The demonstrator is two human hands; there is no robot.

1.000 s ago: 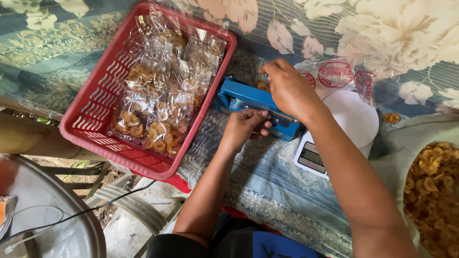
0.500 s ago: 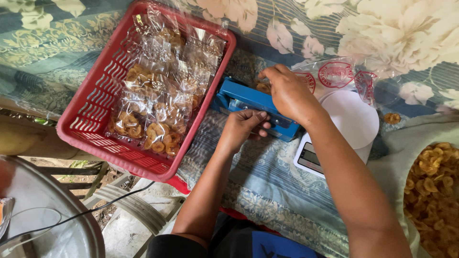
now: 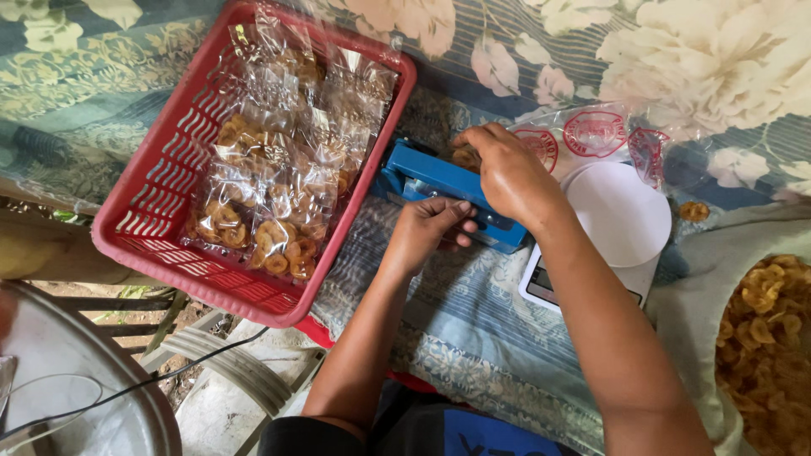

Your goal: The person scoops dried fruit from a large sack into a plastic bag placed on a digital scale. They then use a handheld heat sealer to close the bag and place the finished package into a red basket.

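Blue heat sealer (image 3: pixel 439 192) lies at the centre of the frame on a floral cloth (image 3: pixel 473 338), its long body running from upper left to lower right. We see the left hand (image 3: pixel 427 232) resting on the near edge of the sealer, fingers pressed together and laid flat along the bar, thumb tucked below. The right hand (image 3: pixel 507 173) sits over the far side of the sealer, fingers curled downward and pinching a clear snack bag (image 3: pixel 466 157) against the sealer's upper edge; we cannot tell how much of the bag lies under the palm.

To the left of the sealer, touching its end, stands a red plastic basket (image 3: pixel 160 219) with slotted walls. It holds a heap of sealed clear packets of golden chips (image 3: pixel 270 194).

To the right of the sealer, just beside the right wrist, sits a white kitchen scale (image 3: pixel 621 224) with a round platform. Above the scale, empty clear bags with red round prints (image 3: pixel 591 135) lie flat on the cloth. One loose chip (image 3: pixel 694 211) lies right of the scale. At the right edge of the frame, a large bag of loose chips (image 3: pixel 773 338) is open.

In the lower left corner we see a metal lid (image 3: pixel 76 397) with a thin black cable (image 3: pixel 169 376) crossing it.
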